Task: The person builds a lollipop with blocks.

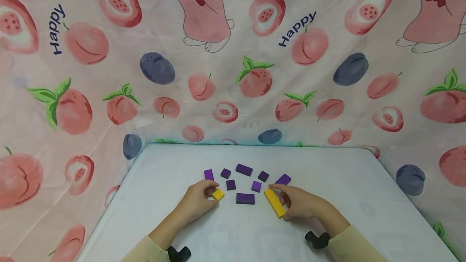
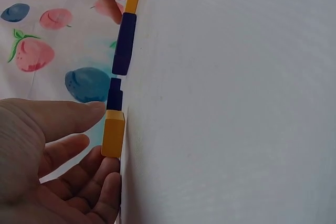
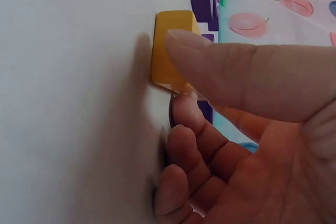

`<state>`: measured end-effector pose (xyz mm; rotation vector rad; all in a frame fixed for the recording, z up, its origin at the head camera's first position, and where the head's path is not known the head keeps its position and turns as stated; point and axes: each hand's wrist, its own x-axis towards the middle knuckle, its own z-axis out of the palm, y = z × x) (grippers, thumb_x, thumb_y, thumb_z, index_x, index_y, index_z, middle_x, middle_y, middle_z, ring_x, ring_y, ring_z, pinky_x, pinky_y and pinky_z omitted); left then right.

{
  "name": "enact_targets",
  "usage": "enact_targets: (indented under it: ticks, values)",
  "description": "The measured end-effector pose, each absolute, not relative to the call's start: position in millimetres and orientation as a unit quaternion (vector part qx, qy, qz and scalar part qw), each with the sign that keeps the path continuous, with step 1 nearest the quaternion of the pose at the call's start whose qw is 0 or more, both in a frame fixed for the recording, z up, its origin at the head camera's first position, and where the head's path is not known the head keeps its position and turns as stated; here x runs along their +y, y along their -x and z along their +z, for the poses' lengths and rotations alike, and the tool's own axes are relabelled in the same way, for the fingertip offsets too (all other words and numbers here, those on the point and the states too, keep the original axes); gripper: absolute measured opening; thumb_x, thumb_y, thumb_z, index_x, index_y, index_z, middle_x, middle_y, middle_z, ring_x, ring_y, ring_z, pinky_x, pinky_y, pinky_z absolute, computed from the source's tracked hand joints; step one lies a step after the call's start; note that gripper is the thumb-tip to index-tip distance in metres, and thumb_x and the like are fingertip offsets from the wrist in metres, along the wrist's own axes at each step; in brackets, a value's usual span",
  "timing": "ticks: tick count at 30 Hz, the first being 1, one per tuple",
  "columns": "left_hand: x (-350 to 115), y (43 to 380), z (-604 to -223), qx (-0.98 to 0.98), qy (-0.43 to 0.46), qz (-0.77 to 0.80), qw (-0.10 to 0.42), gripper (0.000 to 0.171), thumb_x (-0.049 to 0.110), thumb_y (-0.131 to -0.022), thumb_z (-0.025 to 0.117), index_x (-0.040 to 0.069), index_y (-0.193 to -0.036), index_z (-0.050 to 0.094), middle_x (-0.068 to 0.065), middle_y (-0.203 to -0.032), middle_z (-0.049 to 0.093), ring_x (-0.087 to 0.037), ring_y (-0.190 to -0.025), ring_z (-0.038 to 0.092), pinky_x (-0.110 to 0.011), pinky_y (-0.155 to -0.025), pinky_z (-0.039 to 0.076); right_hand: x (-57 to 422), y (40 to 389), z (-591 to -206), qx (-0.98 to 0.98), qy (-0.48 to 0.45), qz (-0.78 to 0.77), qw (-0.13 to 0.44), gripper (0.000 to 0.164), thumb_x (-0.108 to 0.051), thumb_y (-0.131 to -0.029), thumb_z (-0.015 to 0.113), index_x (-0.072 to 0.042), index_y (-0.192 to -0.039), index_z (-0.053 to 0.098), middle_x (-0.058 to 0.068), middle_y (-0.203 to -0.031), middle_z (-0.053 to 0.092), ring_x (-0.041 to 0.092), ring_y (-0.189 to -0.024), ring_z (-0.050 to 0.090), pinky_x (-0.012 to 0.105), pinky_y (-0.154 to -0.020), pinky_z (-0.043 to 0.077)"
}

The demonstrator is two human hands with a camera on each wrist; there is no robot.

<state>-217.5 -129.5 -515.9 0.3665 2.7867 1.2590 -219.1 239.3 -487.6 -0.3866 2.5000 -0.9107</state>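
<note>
My left hand point(image 1: 198, 201) pinches a small yellow cube point(image 1: 218, 194) between thumb and fingers at the left of the blocks. In the left wrist view the yellow cube point(image 2: 113, 134) sits between the thumb above and the curled fingers below. On the right side my right hand point(image 1: 300, 202) holds a long yellow block point(image 1: 274, 203) by its two ends, index finger at the far end and thumb at the near one. The right wrist view has the thumb against the yellow block's end point(image 3: 170, 51). Just beyond the hands lie a purple block point(image 1: 209, 174) and another purple block point(image 1: 283, 179).
Between the hands a long purple block point(image 1: 245, 199) lies nearest me, a second long purple block point(image 1: 244, 169) farthest. Several small purple cubes point(image 1: 231, 184) are spread between them on the white table point(image 1: 233, 233). A fruit-print cloth point(image 1: 218, 72) hangs behind.
</note>
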Motion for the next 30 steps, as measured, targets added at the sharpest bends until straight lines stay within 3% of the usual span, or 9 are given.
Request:
enact_targets:
  ticks: [30]
  values:
    - [-121.3,222.2,-519.8,0.907,-0.092,0.410,0.027,0.040,0.009,-0.086,0.088,0.012,-0.124,0.074,0.004,-0.104,0.071,-0.013,-0.093,0.061,-0.031,-0.090,0.060,239.3,219.6,-491.0,0.910,0.130,-0.333,0.210,0.091,-0.006,-0.070,0.099,-0.013,-0.149,0.054,0.005,-0.098,0.058,0.022,-0.087,0.054,0.025,-0.068,0.049]
